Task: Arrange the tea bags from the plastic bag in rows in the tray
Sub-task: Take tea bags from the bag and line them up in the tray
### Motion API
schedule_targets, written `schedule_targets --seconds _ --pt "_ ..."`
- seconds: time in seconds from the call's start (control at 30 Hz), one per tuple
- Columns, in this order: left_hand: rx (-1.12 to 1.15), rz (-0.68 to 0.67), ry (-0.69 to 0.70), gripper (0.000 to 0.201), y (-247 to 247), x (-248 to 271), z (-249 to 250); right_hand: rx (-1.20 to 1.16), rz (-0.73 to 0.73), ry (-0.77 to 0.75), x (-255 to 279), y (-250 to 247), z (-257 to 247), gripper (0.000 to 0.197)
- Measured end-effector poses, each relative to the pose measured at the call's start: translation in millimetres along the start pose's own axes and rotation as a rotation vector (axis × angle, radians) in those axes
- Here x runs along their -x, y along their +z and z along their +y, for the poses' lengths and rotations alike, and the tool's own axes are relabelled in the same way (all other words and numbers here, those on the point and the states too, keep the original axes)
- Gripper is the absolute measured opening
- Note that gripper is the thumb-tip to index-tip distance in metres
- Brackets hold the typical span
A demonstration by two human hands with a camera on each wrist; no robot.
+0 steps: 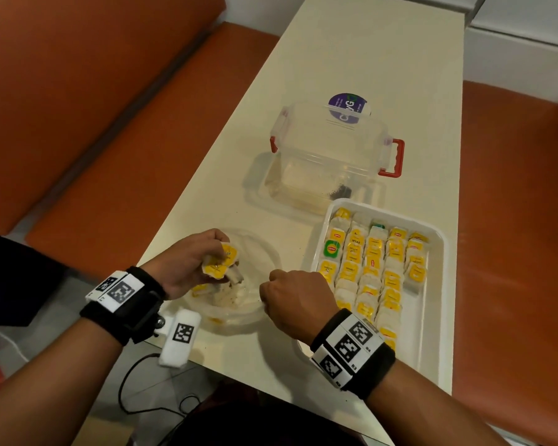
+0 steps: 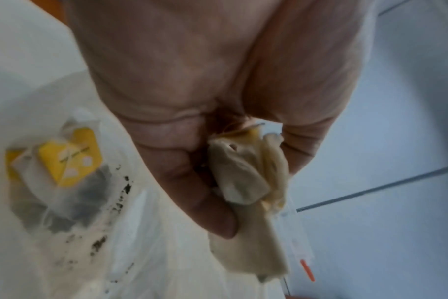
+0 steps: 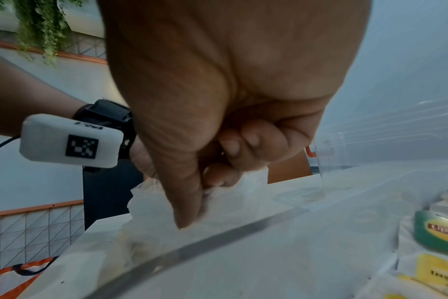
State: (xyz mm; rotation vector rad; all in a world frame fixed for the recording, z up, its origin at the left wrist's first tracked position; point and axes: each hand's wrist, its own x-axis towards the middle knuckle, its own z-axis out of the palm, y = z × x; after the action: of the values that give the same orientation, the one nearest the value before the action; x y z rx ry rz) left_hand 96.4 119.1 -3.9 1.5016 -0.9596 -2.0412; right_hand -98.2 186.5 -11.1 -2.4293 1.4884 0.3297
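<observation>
Clear, crinkled film fills the space between the two hands: the plastic bag (image 1: pixel 239 284) lies open on the cream table (image 1: pixel 335 59), and both hands are at it. Left hand (image 1: pixel 187 262) is over the bag's mouth, fingers curled round a bunch of tea bags (image 1: pixel 221 260); two yellow tags show in the bunch, though how many bags it holds I cannot tell. Right hand (image 1: pixel 295 299) has thumb and fingers pinched on the bag's right edge. A few more tea bags lie loose inside the film, with dark crumbs of tea around them. Just right of that hand, touching its wrist side, sits the white tray (image 1: pixel 437 304), carrying five rows of tea bags, mostly yellow-tagged, one green. Beyond both stands one clear lidless container (image 1: pixel 329 156) with red clasps, on its lid.
</observation>
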Motion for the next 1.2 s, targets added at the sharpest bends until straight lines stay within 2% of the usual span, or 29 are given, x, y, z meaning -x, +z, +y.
schedule_targets --seconds 0.17,0.33,0.43,0.53,0.67,0.87,1.03,1.13,1.2 --pt "0.251 -0.034 -0.002 0.015 0.2 6.2 2.8 -0.031 0.000 0.022 -1.0 2.5 1.9 0.019" --pt "0.486 -0.040 0.017 0.034 10.1 12.0 -2.9 -0.261 0.002 0.061 9.1 -15.2 8.6 0.036" --pt "0.634 0.002 0.023 0.033 22.6 14.1 -5.0 -0.426 0.126 0.122 19.2 -28.4 11.9 0.041" --pt "0.693 -0.008 0.038 0.031 35.9 16.9 -6.2 -0.609 0.312 0.159 26.1 -36.0 12.8 0.044" --pt "0.710 -0.048 0.037 0.031 50.9 20.0 -3.8 -0.837 0.379 0.152 25.2 -38.4 12.8 0.053" --pt "0.773 -0.071 0.046 0.023 61.6 20.2 -1.9 -1.130 0.476 0.216 21.8 -33.5 17.7 0.024" --pt "0.756 -0.030 -0.018 0.016 67.6 18.9 -5.6 -1.162 0.440 0.189 27.3 -37.3 26.1 0.015" --pt "0.665 -0.018 -0.060 0.009 70.3 21.4 -6.8 -1.183 0.395 0.180 32.7 -44.3 34.6 0.012" --pt "0.554 -0.058 -0.047 0.023 73.5 22.7 -7.6 -1.183 0.323 0.158 37.6 -49.8 40.9 0.013"
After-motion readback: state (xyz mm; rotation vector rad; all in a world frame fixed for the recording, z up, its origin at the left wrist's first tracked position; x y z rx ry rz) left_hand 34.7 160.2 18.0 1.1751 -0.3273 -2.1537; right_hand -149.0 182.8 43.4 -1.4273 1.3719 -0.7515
